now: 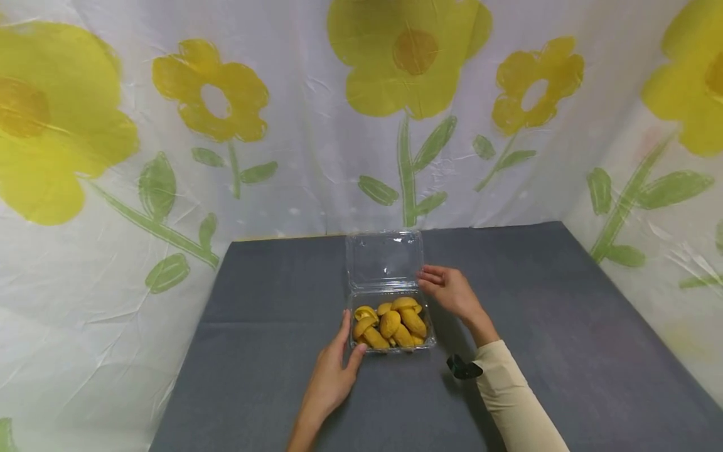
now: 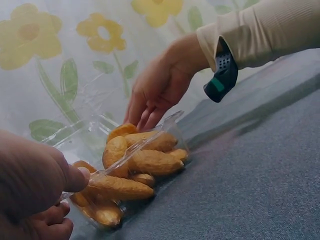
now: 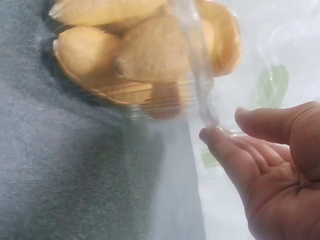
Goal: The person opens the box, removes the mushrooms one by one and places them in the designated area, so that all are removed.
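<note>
A clear plastic clamshell box (image 1: 432,342) sits on the cloth with its lid (image 1: 384,256) raised at the back. Inside lie several yellow-brown mushrooms (image 1: 390,323) with rounded caps and thick stems. At the box's near left corner, my left hand (image 1: 332,376) pinches the rim; the left wrist view shows the thumb above it and curled fingers below. My right hand (image 1: 454,295) is at the right side, near the hinge between lid and base. Its fairly straight fingers (image 3: 227,155) touch the plastic edge, while the thumb (image 3: 267,125) stands apart from them.
Dark grey cloth (image 1: 271,351) covers the table under the box. Behind and beside it hangs a white curtain (image 1: 316,157) printed with yellow flowers. A dark band (image 2: 222,70) is worn at the right wrist over a beige sleeve (image 1: 514,395).
</note>
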Tool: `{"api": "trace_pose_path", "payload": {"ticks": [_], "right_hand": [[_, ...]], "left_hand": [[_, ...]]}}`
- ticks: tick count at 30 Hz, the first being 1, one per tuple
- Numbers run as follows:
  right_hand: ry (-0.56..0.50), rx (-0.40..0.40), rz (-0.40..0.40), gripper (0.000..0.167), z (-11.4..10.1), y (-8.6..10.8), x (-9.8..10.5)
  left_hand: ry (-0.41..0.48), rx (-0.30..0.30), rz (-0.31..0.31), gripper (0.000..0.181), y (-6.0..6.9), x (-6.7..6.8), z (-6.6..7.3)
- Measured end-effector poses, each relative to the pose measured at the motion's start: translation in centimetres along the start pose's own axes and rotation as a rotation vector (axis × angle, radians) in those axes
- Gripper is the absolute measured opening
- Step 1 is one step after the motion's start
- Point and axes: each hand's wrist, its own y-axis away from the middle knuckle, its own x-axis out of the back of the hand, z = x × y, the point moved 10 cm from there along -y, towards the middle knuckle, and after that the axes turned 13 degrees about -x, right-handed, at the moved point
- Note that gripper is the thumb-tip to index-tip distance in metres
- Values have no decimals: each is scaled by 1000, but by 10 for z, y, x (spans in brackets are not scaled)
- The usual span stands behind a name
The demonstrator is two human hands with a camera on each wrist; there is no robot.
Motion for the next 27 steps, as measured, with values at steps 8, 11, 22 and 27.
{"api": "trace_pose_path", "payload": {"ticks": [8,11,22,27], "right_hand": [[-6,-5,-28,53,6,-2,-6],[4,-21,-37,55,11,0,-7],[224,175,77,58,-9,30,5],[309,300,56,57,-31,53,-5]], "left_hand": [[-34,-14,13,73,0,2,1],[-41,-26,10,72,-1,0,3],[-13,-2,10,74,0,-3,0],[-6,-5,7,74,0,-2,0]]}}
